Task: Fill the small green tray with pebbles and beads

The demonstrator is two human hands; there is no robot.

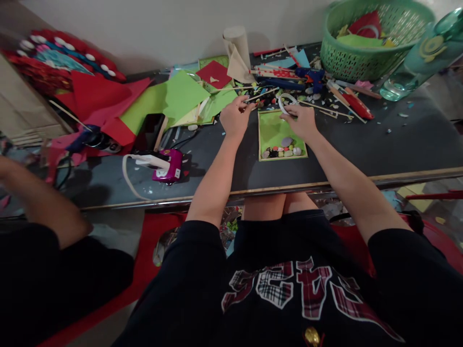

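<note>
My left hand (236, 117) is closed on a thin wooden stick (262, 94) above the dark table, left of a green framed panel (271, 130). My right hand (299, 121) pinches a white ring-shaped strip (285, 99) over the panel's upper right corner. Small coloured stones (282, 153) line the panel's lower edge, with a larger grey stone (287, 142) just above them. Loose pebbles and sticks lie behind both hands.
A green basket (356, 58) and a tilted bottle (415, 67) stand at the back right. Coloured paper (184, 94), a phone (149, 132) and a purple power adapter (168, 166) lie left. Another person's arm (43, 202) reaches in at far left.
</note>
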